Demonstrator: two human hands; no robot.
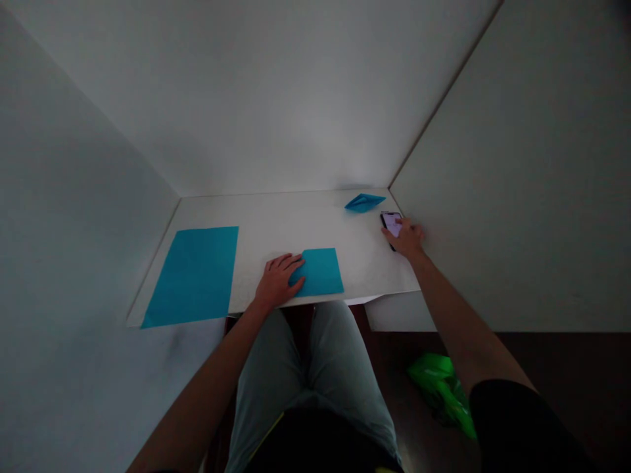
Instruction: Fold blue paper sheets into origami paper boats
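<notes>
A folded blue sheet of paper point(321, 272) lies flat near the front edge of the white desk. My left hand point(280, 279) rests over its left side with the fingers spread. At the right end of the desk lies a smartphone point(393, 225) with a lit screen. My right hand point(407, 238) is over the phone, one finger at the screen and the thumb by its left edge; the fingers are apart. Behind the phone sits a folded blue paper boat point(365, 203). A larger blue sheet point(194, 276) covers the left end of the desk.
The white desk point(290, 220) meets walls at the back, left and right. My legs are under its front edge. A green plastic bag point(441, 387) lies on the dark floor at the lower right. The large sheet reaches the desk's front edge.
</notes>
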